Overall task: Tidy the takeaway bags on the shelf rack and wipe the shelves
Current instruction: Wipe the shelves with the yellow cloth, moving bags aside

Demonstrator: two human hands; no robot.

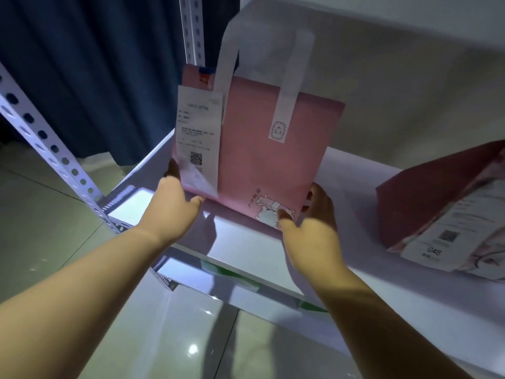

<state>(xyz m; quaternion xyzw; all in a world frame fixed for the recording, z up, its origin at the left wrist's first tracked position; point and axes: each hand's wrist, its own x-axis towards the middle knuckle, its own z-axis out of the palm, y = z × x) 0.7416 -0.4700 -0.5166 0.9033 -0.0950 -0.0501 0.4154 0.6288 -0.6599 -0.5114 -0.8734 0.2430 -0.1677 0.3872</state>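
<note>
A pink takeaway bag (pixel 262 149) with white handles stands upright on the white shelf (pixel 246 250), at its left end. A white receipt (pixel 198 132) with a QR code hangs on the bag's left side. My left hand (pixel 175 198) grips the bag's lower left corner, fingers behind it and thumb in front. My right hand (pixel 311 222) holds the lower right corner, thumb on the cartoon print. A dark red bag (pixel 437 203) with a receipt marked 046 lies tilted on the shelf to the right.
Perforated grey rack posts (pixel 49 140) rise at the left front and behind the pink bag. A lower shelf (pixel 246 294) with something green on it shows beneath. Dark blue curtain (pixel 95 64) hangs behind the rack. Glossy tiled floor (pixel 164 337) lies below.
</note>
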